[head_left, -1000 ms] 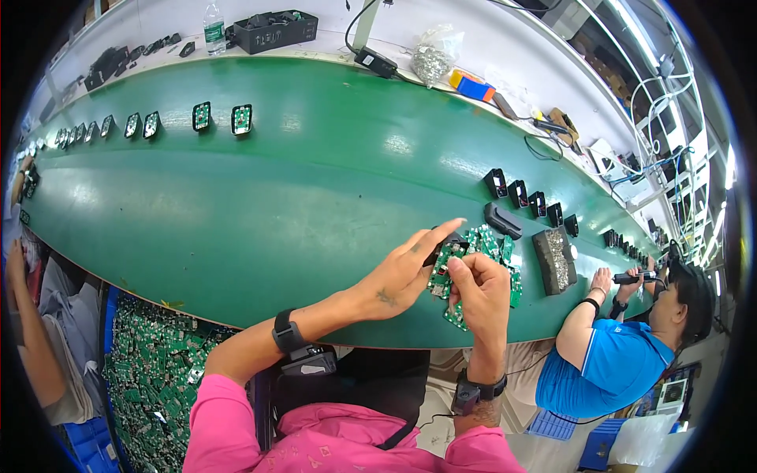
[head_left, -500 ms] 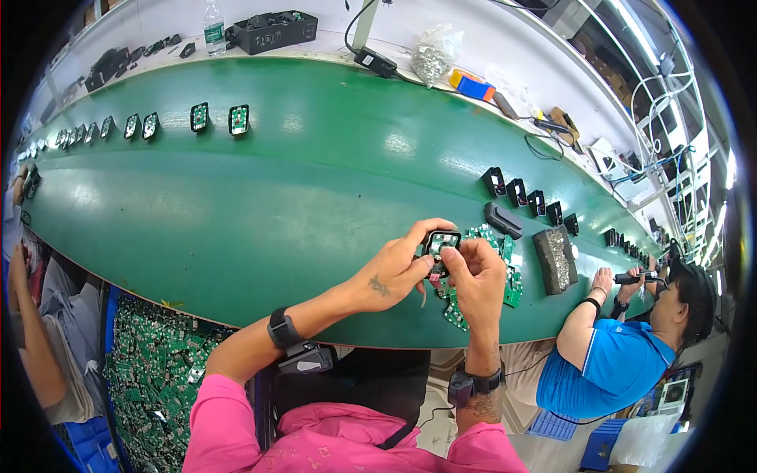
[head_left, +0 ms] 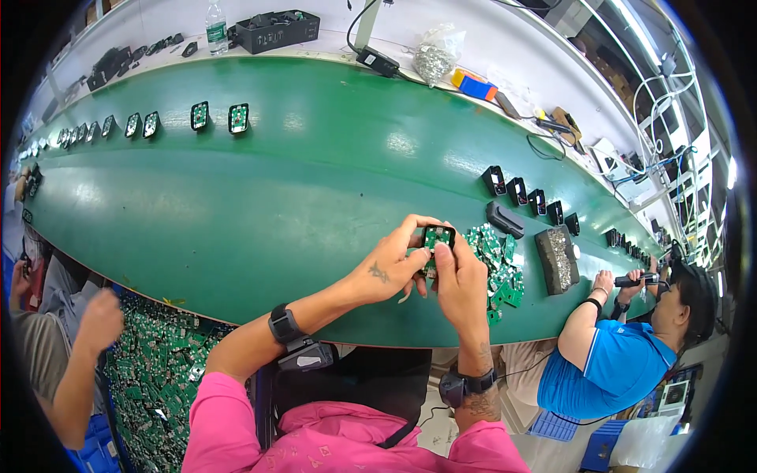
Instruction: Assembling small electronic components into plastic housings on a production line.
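Note:
A small black plastic case with a green circuit board (head_left: 438, 236) in it is held up between my hands over the table's near side. My left hand (head_left: 393, 262) grips the case from the left, its thumb on the lower part of the board. From the right, my right hand (head_left: 460, 277) closes around the case, with the thumb pressed onto the board's face. The fingers behind the case are partly hidden. A pile of loose green circuit boards (head_left: 498, 268) lies just right of my right hand. Beyond it rests a dark, elongated plastic part (head_left: 505, 220).
Open black cases (head_left: 536, 202) stand in a row at right, beside a speckled dark block (head_left: 557, 260). Cases with boards (head_left: 239, 118) line the far left. A bin of circuit boards (head_left: 158, 370) sits below the table edge. Co-workers are at right (head_left: 611, 355) and left (head_left: 67, 355).
My right hand has moved slightly left and now wraps the case, its thumb on the board, which sits flatter in the case. At left, a co-worker's hand has come in over the bin.

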Motion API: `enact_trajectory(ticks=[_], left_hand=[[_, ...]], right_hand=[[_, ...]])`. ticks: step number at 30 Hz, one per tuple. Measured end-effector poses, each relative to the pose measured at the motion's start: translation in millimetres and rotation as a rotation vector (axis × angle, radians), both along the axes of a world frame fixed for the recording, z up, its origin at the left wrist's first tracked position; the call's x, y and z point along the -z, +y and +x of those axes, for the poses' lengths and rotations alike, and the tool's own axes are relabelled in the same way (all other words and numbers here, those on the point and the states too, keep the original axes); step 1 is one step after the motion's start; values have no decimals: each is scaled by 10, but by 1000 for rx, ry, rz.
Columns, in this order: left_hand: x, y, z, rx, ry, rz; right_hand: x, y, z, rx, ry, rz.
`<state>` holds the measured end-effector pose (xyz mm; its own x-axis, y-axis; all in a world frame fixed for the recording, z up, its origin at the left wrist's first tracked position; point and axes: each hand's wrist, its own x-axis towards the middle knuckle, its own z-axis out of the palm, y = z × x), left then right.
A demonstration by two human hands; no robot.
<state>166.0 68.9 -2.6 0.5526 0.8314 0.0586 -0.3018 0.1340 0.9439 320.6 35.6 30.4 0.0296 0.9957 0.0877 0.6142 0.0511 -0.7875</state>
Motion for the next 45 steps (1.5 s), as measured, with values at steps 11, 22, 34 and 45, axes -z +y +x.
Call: enact_trajectory(ticks=[11,22,34,45], left_hand=[[64,14,12,4,7,-74],[183,266,-1,-235,232,69],[753,2319,-1828,-792,667,74],[533,1998,-1269,-992,960,740]], right_hand=[[107,53,44,-51,78,136],[401,408,-142,6,78,99],[313,1547,1521,261,-475,171],[475,2265,1751,234,-666,-92]])
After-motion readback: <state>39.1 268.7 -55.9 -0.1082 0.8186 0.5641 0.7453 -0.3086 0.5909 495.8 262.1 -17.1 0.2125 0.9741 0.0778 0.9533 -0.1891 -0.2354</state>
